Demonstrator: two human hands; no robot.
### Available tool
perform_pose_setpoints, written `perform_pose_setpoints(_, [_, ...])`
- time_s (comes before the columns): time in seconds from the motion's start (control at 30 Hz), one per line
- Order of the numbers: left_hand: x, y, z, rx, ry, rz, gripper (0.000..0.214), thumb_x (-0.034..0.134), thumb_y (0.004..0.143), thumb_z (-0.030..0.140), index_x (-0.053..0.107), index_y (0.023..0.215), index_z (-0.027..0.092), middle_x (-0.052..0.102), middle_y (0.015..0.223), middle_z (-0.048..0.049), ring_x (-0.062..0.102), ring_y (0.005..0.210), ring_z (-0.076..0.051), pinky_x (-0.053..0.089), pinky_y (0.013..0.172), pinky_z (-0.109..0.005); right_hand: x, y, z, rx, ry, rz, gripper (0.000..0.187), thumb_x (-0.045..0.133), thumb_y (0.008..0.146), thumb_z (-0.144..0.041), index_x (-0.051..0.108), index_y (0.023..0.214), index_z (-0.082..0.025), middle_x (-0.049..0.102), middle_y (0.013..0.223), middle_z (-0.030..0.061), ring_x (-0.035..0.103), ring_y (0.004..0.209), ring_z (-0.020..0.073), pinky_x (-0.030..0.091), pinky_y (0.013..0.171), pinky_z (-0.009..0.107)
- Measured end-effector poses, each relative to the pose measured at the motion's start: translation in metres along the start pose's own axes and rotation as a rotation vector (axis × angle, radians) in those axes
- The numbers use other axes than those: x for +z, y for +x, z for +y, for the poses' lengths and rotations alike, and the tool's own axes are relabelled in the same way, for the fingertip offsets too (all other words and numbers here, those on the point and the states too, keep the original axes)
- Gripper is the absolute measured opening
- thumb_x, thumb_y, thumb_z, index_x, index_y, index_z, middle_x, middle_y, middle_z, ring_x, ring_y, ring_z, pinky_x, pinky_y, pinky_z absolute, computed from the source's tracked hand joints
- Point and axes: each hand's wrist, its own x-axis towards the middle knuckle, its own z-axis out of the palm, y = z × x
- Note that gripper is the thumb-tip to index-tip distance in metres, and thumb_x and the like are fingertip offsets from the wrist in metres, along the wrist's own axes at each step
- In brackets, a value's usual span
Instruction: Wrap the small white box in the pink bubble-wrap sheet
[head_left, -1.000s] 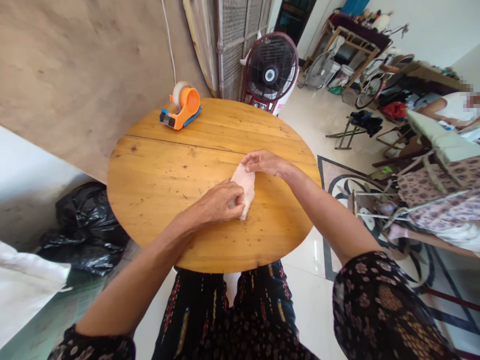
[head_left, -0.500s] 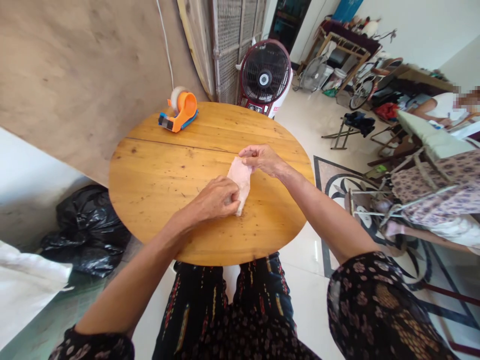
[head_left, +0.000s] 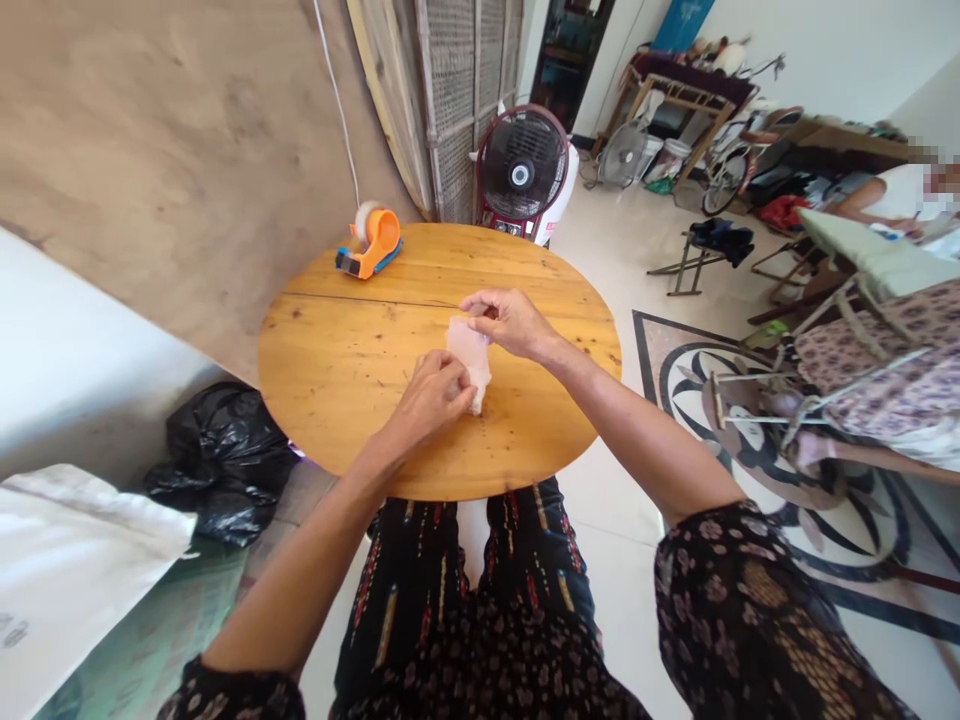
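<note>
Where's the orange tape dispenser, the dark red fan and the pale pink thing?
Orange tape dispenser (head_left: 376,252): head view, on its orange body.
Dark red fan (head_left: 520,175): head view, on its hub.
Pale pink thing (head_left: 469,350): head view, near its middle.

Lateral passage is available over bare wood on the table (head_left: 330,365), left of the left hand (head_left: 431,395). A second bare zone lies at the near right, below the right hand (head_left: 511,322). Both hands and the pale pink piece (head_left: 468,346) block the centre. The tape dispenser (head_left: 381,240) obstructs the far left edge; the fan (head_left: 523,165) stands beyond the far edge.
</note>
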Motion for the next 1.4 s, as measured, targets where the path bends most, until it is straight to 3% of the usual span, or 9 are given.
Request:
perform_pose_setpoints(0.17, [0.004,-0.005,0.006,-0.083,0.002,0.062,0.004,0.062,0.084,0.022,0.062,0.081,0.02,0.056,0.102,-0.0064,0.052,0.103,-0.024,0.045,0.097,-0.04,-0.002,-0.017,-0.01,-0.038,-0.118,0.041,0.021,0.06,0.078,-0.015,0.069,0.097,-0.013,0.062,0.074,-0.0005,0.055,0.065,0.0111,0.047,0.062,0.024])
perform_pose_setpoints(0.37, [0.002,-0.004,0.01,0.003,0.117,0.09,0.005,0.059,0.085,0.021,0.063,0.083,0.018,0.057,0.109,-0.0095,0.051,0.106,-0.026,0.044,0.099,-0.042,-0.004,-0.01,0.004,0.116,0.13,0.051,0.017,0.063,0.074,-0.015,0.066,0.091,-0.017,0.057,0.065,-0.0047,0.054,0.057,0.0093,0.047,0.052,0.02])
perform_pose_setpoints(0.57, [-0.006,0.006,0.005,0.146,0.205,-0.061,0.043,0.054,0.087,0.019,0.059,0.13,0.022,0.057,0.107,-0.0094,0.051,0.099,-0.025,0.045,0.094,-0.041,0.0,0.02,0.011,0.179,0.188,-0.023,0.016,0.064,0.068,-0.004,0.064,0.078,-0.015,0.054,0.057,-0.0074,0.051,0.049,0.0068,0.044,0.044,0.017])
perform_pose_setpoints(0.8, [-0.007,0.012,0.005,0.129,0.199,-0.124,0.025,0.054,0.086,0.02,0.075,0.098,0.018,0.056,0.096,-0.0098,0.052,0.093,-0.024,0.047,0.085,-0.037,-0.003,0.027,0.012,0.207,0.201,-0.055,0.015,0.062,0.068,-0.001,0.065,0.074,-0.015,0.056,0.057,-0.0061,0.051,0.048,0.0076,0.045,0.044,0.019])
perform_pose_setpoints(1.0, [-0.003,0.008,0.004,0.077,0.188,-0.073,0.023,0.053,0.087,0.022,0.073,0.098,0.018,0.059,0.1,-0.0095,0.055,0.1,-0.025,0.047,0.091,-0.039,-0.01,0.008,0.014,0.169,0.207,-0.004,0.013,0.064,0.072,-0.009,0.066,0.084,-0.015,0.058,0.063,-0.0046,0.054,0.056,0.0088,0.046,0.049,0.019])
perform_pose_setpoints(1.23, [-0.002,0.004,0.006,-0.005,0.099,-0.021,0.019,0.056,0.088,0.024,0.069,0.1,0.019,0.062,0.107,-0.0092,0.055,0.108,-0.027,0.046,0.099,-0.042,0.0,-0.028,-0.018,-0.046,-0.205,0.06,0.02,0.06,0.08,-0.015,0.071,0.097,-0.018,0.068,0.082,0.001,0.058,0.071,0.0128,0.047,0.066,0.025])
perform_pose_setpoints(1.4, [0.002,-0.002,0.009,-0.089,0.047,0.067,0.016,0.06,0.086,0.026,0.062,0.101,0.019,0.062,0.105,-0.0085,0.056,0.105,-0.026,0.047,0.097,-0.042,0.011,-0.043,-0.029,-0.086,-0.294,0.099,0.025,0.058,0.082,-0.015,0.071,0.103,-0.019,0.068,0.084,0.0015,0.059,0.076,0.0149,0.049,0.074,0.027])
